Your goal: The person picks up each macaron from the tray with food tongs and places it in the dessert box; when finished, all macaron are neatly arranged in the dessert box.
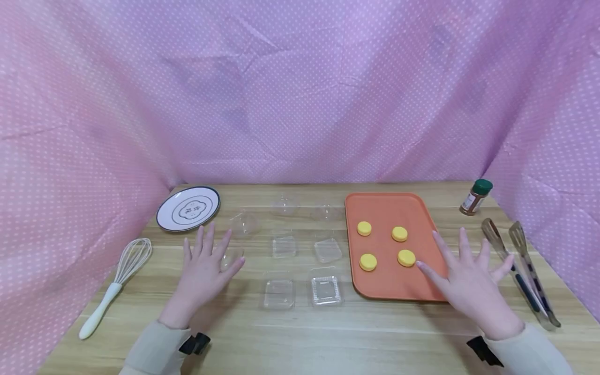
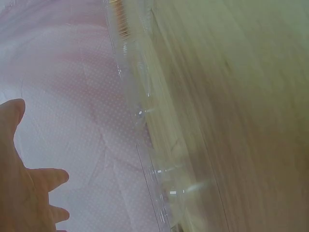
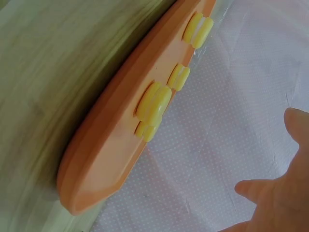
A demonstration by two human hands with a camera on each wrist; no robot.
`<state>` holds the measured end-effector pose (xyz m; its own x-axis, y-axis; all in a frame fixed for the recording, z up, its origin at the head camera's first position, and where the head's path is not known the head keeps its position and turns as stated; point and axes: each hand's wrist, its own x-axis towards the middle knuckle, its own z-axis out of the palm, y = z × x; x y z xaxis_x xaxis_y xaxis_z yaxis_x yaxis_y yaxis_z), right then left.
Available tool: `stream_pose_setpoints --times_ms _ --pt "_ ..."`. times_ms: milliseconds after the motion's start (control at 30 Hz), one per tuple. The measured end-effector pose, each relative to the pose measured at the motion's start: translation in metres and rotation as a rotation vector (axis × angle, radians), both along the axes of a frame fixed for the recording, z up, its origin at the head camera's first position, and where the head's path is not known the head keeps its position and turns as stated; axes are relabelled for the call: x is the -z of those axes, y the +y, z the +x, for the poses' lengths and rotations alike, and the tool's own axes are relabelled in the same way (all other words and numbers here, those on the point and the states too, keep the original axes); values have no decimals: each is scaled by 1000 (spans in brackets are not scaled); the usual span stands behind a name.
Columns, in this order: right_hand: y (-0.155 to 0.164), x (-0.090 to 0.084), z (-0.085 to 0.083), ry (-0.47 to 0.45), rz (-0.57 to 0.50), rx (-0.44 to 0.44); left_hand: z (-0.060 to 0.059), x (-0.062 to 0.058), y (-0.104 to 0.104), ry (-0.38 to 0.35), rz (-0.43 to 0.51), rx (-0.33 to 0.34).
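My left hand [image 1: 206, 263] hovers over the wooden table [image 1: 300, 338] with fingers spread, holding nothing; clear plastic domes [image 1: 245, 223] and square clear trays [image 1: 279, 293] lie just right of it. My right hand [image 1: 466, 276] is spread open over the near right corner of an orange tray [image 1: 389, 208], which carries several yellow round pieces [image 1: 405, 258]. The left wrist view shows my left hand [image 2: 21, 188] beside blurred clear plastic [image 2: 159, 169]. The right wrist view shows the orange tray [image 3: 106, 154] with the yellow pieces [image 3: 153, 102] and my right hand [image 3: 285, 193].
A white plate [image 1: 188, 208] sits at the back left and a whisk [image 1: 116, 281] lies near the left edge. Metal tongs [image 1: 525, 271] lie at the right, with a green-capped spice jar [image 1: 476, 197] behind them. Pink dotted cloth [image 1: 300, 88] surrounds the table.
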<state>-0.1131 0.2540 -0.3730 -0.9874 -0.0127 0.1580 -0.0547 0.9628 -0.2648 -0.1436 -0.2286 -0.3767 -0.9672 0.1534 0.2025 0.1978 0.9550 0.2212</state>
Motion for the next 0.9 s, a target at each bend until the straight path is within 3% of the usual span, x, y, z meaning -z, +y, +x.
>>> stream_pose_setpoints --times_ms 333,600,900 --pt "2 0 -2 54 -10 0 0 -2 4 79 61 57" --pt "15 6 -6 186 -60 -18 0 0 13 147 135 130" --pt "45 7 -9 188 -147 12 5 4 27 93 172 187"
